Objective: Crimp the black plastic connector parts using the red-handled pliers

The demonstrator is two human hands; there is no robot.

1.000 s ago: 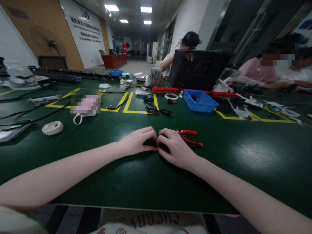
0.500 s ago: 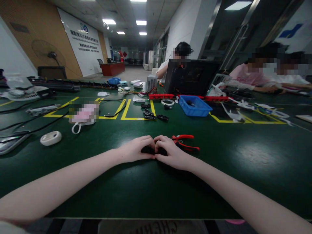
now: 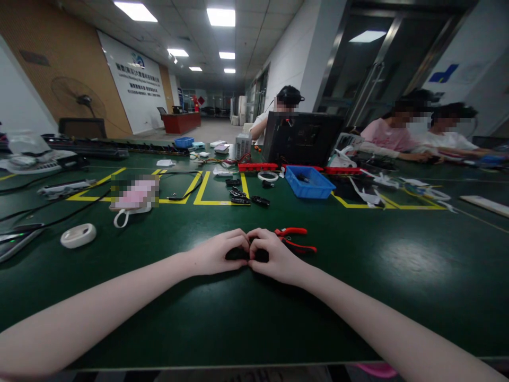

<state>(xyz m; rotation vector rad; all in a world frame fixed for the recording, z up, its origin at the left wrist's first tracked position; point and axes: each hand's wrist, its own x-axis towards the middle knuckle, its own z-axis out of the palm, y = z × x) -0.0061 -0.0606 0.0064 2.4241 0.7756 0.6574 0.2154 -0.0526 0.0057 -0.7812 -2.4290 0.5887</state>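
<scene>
My left hand (image 3: 220, 252) and my right hand (image 3: 276, 255) meet fingertip to fingertip low over the green table (image 3: 222, 323). Fingers and thumbs on both are curled into a pinch. Dark gaps show inside the curled fingers; whatever they hold, if anything, is hidden. Right behind my right hand lie red-handled pliers (image 3: 296, 231), their jaws covered by the hand. Farther off, several small black parts (image 3: 260, 201) rest at a yellow-taped outline (image 3: 201, 193).
A blue bin (image 3: 314, 192) stands beyond the pliers, near a white ring (image 3: 268, 176). At left are a pink phone-like item (image 3: 137, 195), a white oval case (image 3: 78, 235) and black cables. A black computer case (image 3: 302, 138) stands at the back; people sit behind it and at right.
The camera has tilted up slightly and turned a little to the right, so the scene sits lower and farther left. My hands keep nearly the same pinched pose.
</scene>
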